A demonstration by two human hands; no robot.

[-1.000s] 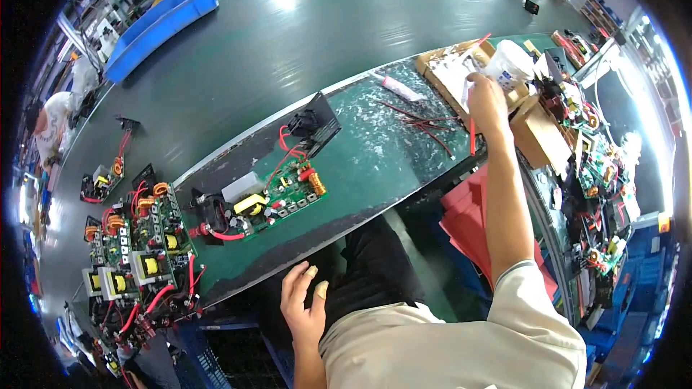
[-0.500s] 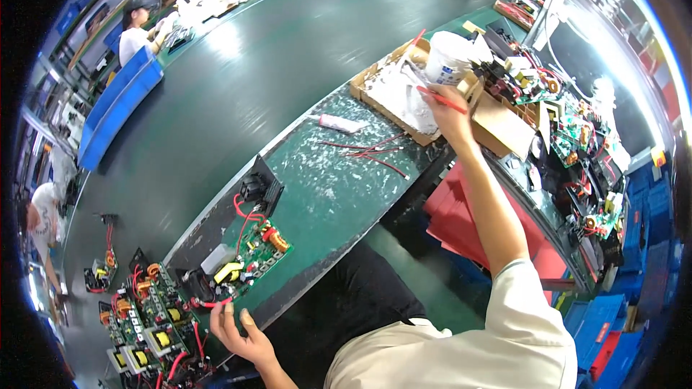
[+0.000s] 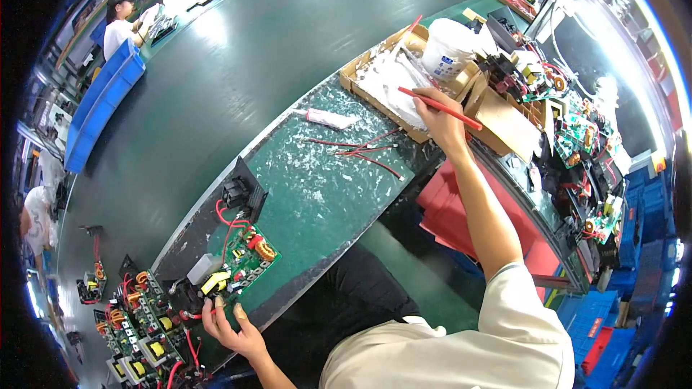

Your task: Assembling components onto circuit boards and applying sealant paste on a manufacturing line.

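Note:
My right hand is closed around a slim red stick, pen-like, its tip over the shallow cardboard box smeared with white paste. At the lower left, my left hand has its fingers apart, fingertips at the near edge of a green circuit board. That board carries a copper coil, a yellow-wrapped part and red wires. A black bracket with a dark connector stands at its far end, joined by red wires. Whether my left fingertips press on the board or on a red wire there is hard to see.
A white tube and several thin red-black wires lie on the paste-spattered bench. A white tub stands in the box. Circuit boards pile up at lower left and right. Another person sits beyond a blue bin.
My right hand has shifted slightly left over the box, and more of the red stick now shows. My left hand remains by the board. The whole view has shifted a little.

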